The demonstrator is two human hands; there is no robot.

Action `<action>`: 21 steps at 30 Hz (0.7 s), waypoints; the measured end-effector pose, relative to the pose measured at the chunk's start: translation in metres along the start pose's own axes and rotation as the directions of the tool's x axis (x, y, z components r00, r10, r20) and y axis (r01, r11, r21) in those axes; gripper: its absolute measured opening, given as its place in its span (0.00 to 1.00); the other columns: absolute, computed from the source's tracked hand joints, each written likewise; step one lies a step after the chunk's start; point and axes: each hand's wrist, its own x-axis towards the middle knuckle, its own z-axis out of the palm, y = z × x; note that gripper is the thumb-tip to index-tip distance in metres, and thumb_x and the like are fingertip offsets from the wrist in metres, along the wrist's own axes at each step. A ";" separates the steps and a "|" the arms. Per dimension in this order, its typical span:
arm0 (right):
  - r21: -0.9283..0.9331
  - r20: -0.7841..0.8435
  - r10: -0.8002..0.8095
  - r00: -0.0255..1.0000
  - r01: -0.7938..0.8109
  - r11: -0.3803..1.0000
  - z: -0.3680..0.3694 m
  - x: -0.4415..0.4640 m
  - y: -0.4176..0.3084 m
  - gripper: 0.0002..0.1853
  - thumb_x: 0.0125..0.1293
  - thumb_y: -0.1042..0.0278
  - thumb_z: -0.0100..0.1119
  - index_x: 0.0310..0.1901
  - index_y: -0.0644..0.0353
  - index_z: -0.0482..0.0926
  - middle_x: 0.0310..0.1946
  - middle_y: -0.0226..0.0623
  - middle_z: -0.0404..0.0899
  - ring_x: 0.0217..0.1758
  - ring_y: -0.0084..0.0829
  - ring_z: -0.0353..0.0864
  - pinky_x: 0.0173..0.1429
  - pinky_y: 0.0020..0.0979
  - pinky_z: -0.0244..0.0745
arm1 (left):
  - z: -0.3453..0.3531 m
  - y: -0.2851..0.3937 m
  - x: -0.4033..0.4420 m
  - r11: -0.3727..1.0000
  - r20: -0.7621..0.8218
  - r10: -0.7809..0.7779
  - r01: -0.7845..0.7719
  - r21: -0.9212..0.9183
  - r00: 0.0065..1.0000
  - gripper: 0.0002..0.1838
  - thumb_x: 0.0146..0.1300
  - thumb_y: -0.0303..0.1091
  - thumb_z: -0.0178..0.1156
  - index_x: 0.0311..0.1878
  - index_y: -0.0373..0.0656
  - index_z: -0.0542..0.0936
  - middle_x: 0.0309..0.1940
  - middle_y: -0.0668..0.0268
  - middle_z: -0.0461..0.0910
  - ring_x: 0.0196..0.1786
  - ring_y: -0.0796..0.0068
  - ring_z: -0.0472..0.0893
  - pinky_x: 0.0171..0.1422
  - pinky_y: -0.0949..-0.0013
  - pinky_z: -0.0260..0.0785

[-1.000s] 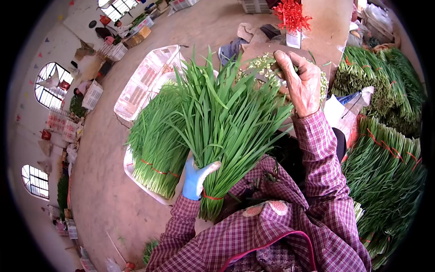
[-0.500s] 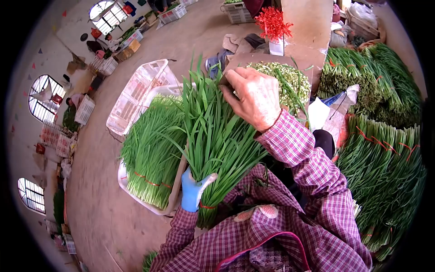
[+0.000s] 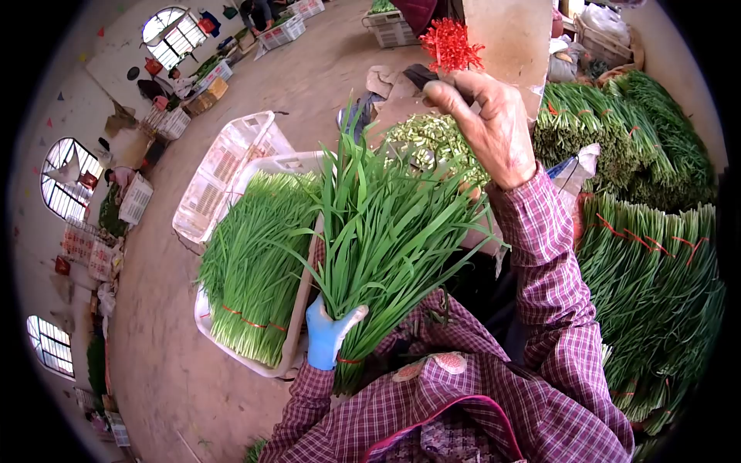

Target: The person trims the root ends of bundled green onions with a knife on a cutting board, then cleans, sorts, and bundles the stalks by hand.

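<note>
My left hand (image 3: 328,333), in a blue glove, is closed around a bunch of garlic chives (image 3: 386,247) near its base. A red tie circles that bunch just below the glove, and the long leaves fan upward and to the right. My bare right hand (image 3: 494,123) is raised at the bundle of red ties (image 3: 451,46), its fingers against the lower edge and the thumb apart from them. Whether a tie is between the fingers cannot be made out. Left of the held bunch, a white plastic crate (image 3: 206,316) holds tied garlic chives (image 3: 258,255).
Chopped pale green stalk pieces (image 3: 432,143) lie beyond the held leaves. Tall stacks of tied chives (image 3: 648,293) stand at my right. An emptier crate (image 3: 224,166) sits behind the full one. Farther off, people work beside crates (image 3: 282,32) along the wall.
My right hand has left the leaf tips and moved up and right to the red ties. The leaves now spread farther right. My left hand keeps its hold on the bunch.
</note>
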 end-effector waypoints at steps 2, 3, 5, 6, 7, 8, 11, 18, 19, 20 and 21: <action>-0.066 0.069 -0.224 0.972 0.228 0.971 0.006 -0.003 0.000 0.14 0.61 0.55 0.68 0.41 0.55 0.82 0.31 0.36 0.77 0.37 0.35 0.75 0.45 0.38 0.72 | -0.001 -0.004 0.000 0.992 0.000 0.040 -0.040 0.121 0.999 0.22 0.55 0.29 0.73 0.51 0.32 0.78 0.41 0.63 0.84 0.38 0.76 0.82 0.42 0.73 0.77; -0.076 0.148 -0.291 0.945 0.304 0.950 0.010 -0.004 -0.007 0.16 0.57 0.57 0.70 0.43 0.54 0.81 0.37 0.36 0.75 0.43 0.35 0.74 0.50 0.39 0.71 | -0.001 -0.006 0.000 0.992 0.000 0.038 -0.038 0.121 0.999 0.22 0.55 0.29 0.73 0.51 0.32 0.78 0.41 0.63 0.84 0.38 0.76 0.82 0.42 0.73 0.77; -0.050 0.251 -0.337 0.907 0.360 0.932 0.012 -0.008 -0.027 0.15 0.56 0.58 0.71 0.43 0.52 0.81 0.43 0.36 0.75 0.49 0.37 0.74 0.57 0.42 0.69 | -0.002 -0.009 -0.001 0.993 -0.005 0.001 0.000 0.117 1.000 0.23 0.55 0.31 0.73 0.51 0.32 0.78 0.41 0.63 0.84 0.38 0.76 0.81 0.44 0.72 0.77; -0.055 0.236 -0.369 0.899 0.391 0.919 0.022 -0.011 -0.025 0.15 0.54 0.60 0.71 0.43 0.51 0.82 0.46 0.36 0.74 0.53 0.39 0.72 0.61 0.47 0.66 | -0.003 -0.009 -0.001 0.993 -0.006 0.000 0.000 0.118 1.000 0.23 0.55 0.31 0.73 0.51 0.32 0.78 0.41 0.63 0.84 0.38 0.76 0.81 0.44 0.72 0.77; -0.054 0.235 -0.369 0.899 0.391 0.919 0.028 -0.012 -0.025 0.15 0.54 0.60 0.71 0.43 0.51 0.82 0.46 0.36 0.74 0.53 0.39 0.72 0.61 0.47 0.66 | -0.003 -0.010 -0.001 0.990 0.000 -0.009 0.008 0.139 1.000 0.23 0.54 0.31 0.73 0.51 0.32 0.78 0.40 0.63 0.84 0.38 0.76 0.81 0.44 0.72 0.76; -0.090 0.246 -0.424 0.871 0.456 0.885 0.034 -0.013 -0.025 0.14 0.53 0.60 0.71 0.41 0.51 0.82 0.47 0.36 0.74 0.55 0.39 0.72 0.62 0.48 0.65 | -0.003 -0.009 -0.001 0.987 0.007 -0.016 0.015 0.158 1.000 0.23 0.54 0.31 0.73 0.51 0.32 0.78 0.40 0.63 0.84 0.37 0.77 0.81 0.44 0.71 0.76; -0.133 0.272 -0.470 0.840 0.517 0.846 0.040 -0.014 -0.030 0.13 0.51 0.61 0.71 0.38 0.51 0.82 0.50 0.36 0.73 0.58 0.39 0.70 0.64 0.50 0.64 | 0.001 -0.007 -0.003 0.999 0.006 -0.018 0.018 0.034 1.000 0.21 0.55 0.29 0.72 0.50 0.32 0.78 0.39 0.63 0.84 0.36 0.77 0.81 0.42 0.72 0.76; -0.105 -0.068 -0.228 0.971 0.220 0.970 0.030 -0.004 -0.009 0.11 0.60 0.58 0.68 0.37 0.55 0.83 0.39 0.35 0.77 0.51 0.34 0.75 0.58 0.42 0.67 | 0.003 -0.008 -0.006 0.998 -0.020 -0.065 0.065 -0.006 0.998 0.19 0.54 0.24 0.71 0.49 0.32 0.78 0.38 0.63 0.84 0.36 0.78 0.81 0.39 0.74 0.76; -0.032 -0.107 -0.134 0.985 0.131 0.991 0.021 0.002 -0.003 0.12 0.61 0.58 0.68 0.38 0.57 0.84 0.39 0.33 0.78 0.50 0.34 0.76 0.55 0.39 0.69 | 0.004 -0.005 -0.007 0.998 -0.026 -0.064 0.064 -0.024 0.998 0.19 0.54 0.24 0.71 0.49 0.32 0.78 0.38 0.63 0.84 0.35 0.78 0.81 0.39 0.74 0.76; 0.033 -0.114 -0.084 0.990 0.088 0.996 0.018 0.007 0.009 0.12 0.61 0.58 0.67 0.39 0.58 0.84 0.37 0.33 0.80 0.46 0.33 0.77 0.52 0.37 0.71 | 0.005 -0.003 -0.008 0.997 -0.031 -0.061 0.060 -0.041 0.998 0.19 0.53 0.23 0.71 0.49 0.32 0.78 0.38 0.63 0.84 0.35 0.78 0.81 0.38 0.74 0.76; 0.097 -0.120 -0.034 0.992 0.046 0.994 0.014 0.011 0.016 0.13 0.62 0.59 0.67 0.41 0.60 0.84 0.36 0.33 0.81 0.43 0.33 0.79 0.48 0.36 0.73 | 0.005 -0.001 -0.007 0.997 -0.034 -0.056 0.054 -0.057 0.998 0.19 0.53 0.23 0.71 0.49 0.32 0.78 0.38 0.62 0.84 0.35 0.78 0.81 0.38 0.74 0.76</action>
